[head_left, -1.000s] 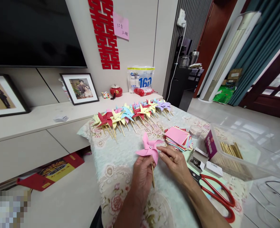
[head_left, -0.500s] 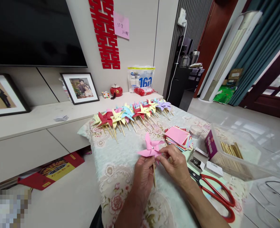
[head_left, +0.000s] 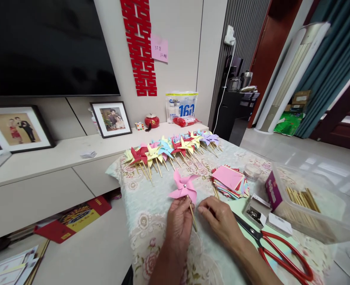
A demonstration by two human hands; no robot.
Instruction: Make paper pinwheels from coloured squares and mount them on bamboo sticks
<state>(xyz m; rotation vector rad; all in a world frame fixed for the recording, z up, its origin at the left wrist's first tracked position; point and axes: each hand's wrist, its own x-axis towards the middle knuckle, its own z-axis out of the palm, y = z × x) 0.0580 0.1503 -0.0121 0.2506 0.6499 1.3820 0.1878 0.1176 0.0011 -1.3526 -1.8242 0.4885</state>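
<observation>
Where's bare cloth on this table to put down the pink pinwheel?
Free: the strip between the pinwheel row and the left hand, left of the pink pinwheel. Crowded: right side, with the paper stack, pin box, scissors and clear bin.

Your pink paper pinwheel (head_left: 183,187) sits pinned atop a thin wooden stick (head_left: 192,215), tilted leftward, raised just above the floral table (head_left: 151,221).

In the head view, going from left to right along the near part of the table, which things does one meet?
left hand → pink pinwheel → right hand → small open box → red scissors → clear plastic tub
</observation>
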